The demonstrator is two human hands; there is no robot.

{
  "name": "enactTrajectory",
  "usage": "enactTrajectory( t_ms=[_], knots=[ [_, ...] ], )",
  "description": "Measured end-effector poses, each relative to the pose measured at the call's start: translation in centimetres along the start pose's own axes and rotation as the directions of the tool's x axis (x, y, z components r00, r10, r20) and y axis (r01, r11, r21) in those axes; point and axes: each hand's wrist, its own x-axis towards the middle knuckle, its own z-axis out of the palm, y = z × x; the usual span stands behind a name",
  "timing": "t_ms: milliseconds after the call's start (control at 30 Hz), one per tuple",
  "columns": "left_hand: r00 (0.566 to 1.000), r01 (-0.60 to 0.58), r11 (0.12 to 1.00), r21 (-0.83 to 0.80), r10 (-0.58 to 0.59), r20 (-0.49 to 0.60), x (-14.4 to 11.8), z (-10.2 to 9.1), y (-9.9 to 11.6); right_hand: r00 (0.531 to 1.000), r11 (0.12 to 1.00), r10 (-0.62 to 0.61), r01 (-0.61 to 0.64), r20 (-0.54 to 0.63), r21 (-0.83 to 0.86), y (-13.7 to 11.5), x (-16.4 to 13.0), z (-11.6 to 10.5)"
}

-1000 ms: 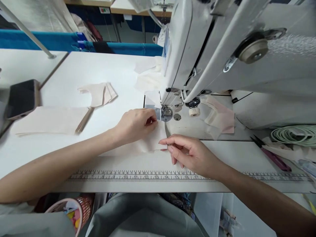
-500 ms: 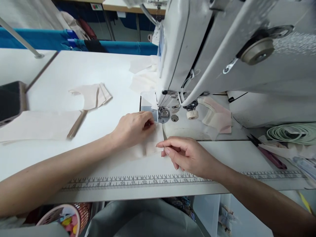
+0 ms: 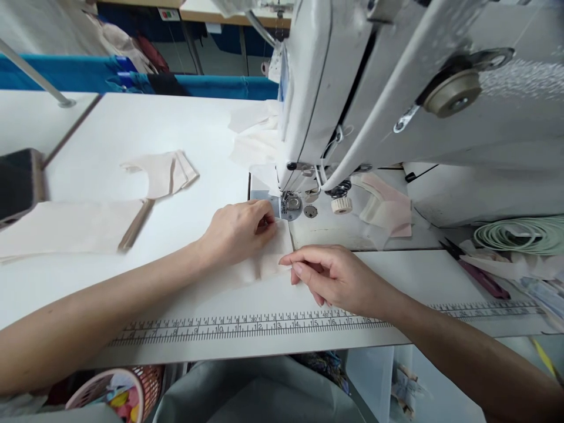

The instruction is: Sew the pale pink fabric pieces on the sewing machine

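We look down on a white sewing table point(image 3: 145, 123) whose near edge carries a printed ruler strip point(image 3: 247, 326); beyond the table's far edge runs a blue fabric band point(image 3: 220, 87), with a wooden-topped bench point(image 3: 229, 13) behind it. An industrial sewing machine point(image 3: 396, 88) fills the upper right, its presser foot point(image 3: 291, 204) standing over the needle plate. On the table to the left lie a folded stack of pale cut pieces point(image 3: 163, 170), a larger flat pale panel point(image 3: 70, 226) and a dark phone point(image 3: 17, 183). Behind the needle lies a pinkish piece point(image 3: 390, 211); at far right we see a coil of light green cord point(image 3: 520, 235) and a dark-handled tool point(image 3: 476, 273). A pink basket point(image 3: 118, 396) sits below the table edge. The work piece point(image 3: 259, 258) is a thin, cream-coloured cloth, slightly wrinkled, lying flat on the table just in front of the presser foot, its leading edge at the foot. Our left hand point(image 3: 238, 226) rests on the cloth with fingers curled, the fingertips pinching its edge beside the foot. Our right hand point(image 3: 337, 276) pinches the cloth's near right corner between thumb and forefinger, the other fingers bent loosely beneath.
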Motion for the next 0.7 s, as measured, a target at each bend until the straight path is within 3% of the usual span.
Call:
enactTrajectory(
  t_ms=[133,233,333,433,533,700],
  knots=[
    [1.000,-0.013,1.000,0.006,0.013,0.012,0.0,-0.1,0.0,1.000,0.998,0.007,-0.005,0.029,-0.060,-0.2,-0.2,-0.2],
    [0.999,-0.002,1.000,-0.003,0.002,0.035,0.1,-0.2,0.0,0.983,0.950,-0.172,0.150,-0.059,-0.273,0.0,0.0,-0.4],
    [0.998,0.021,1.000,-0.004,-0.021,0.060,0.1,-0.3,0.0,0.853,0.717,-0.489,0.272,-0.185,-0.642,0.7,0.7,-0.6],
    [0.996,0.041,0.999,0.004,-0.041,0.075,0.1,-0.5,0.2,0.751,0.483,-0.635,0.202,-0.182,-0.852,1.5,1.3,-0.6],
    [0.996,0.042,0.999,-0.001,-0.042,0.074,0.1,-0.5,0.2,0.742,0.365,-0.654,0.133,-0.151,-0.922,1.8,1.7,-0.5],
    [0.998,0.025,0.998,-0.062,-0.022,0.052,0.3,-0.2,0.0,0.743,0.251,-0.661,0.087,-0.105,-0.964,1.6,2.1,-0.4]
  ],
)
